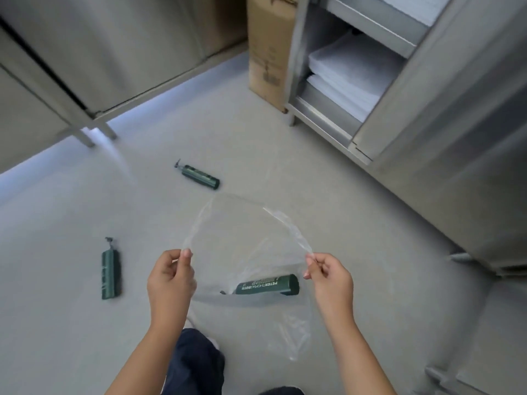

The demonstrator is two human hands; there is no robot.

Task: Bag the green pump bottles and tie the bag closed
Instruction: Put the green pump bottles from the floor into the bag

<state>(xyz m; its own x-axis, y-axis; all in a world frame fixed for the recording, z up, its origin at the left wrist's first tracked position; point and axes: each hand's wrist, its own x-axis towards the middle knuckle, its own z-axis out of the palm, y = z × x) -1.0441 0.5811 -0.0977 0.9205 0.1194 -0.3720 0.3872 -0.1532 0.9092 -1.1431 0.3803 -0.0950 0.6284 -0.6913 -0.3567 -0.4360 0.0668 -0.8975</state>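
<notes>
Below centre of the frame, the green pump bottle (266,285) seen through the clear bag (242,238) reads PETERTHOMASROTH in white, upside down to me. Print on the cardboard box (268,47), top centre, I can't read.

Soft, even indoor light, bluish glow beneath the left cabinet (114,52) — edges bowed, perhaps slightly blurred.

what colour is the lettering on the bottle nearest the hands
White, on a dark green bottle; head view shows it.

The left hand (171,280) and right hand (328,277) are pinching open a clear plastic bag (245,240), a dark green cylindrical pump bottle (268,285) showing through; a second bottle (110,276) and third bottle (199,178) are lying apart on the grey floor (342,209).
</notes>
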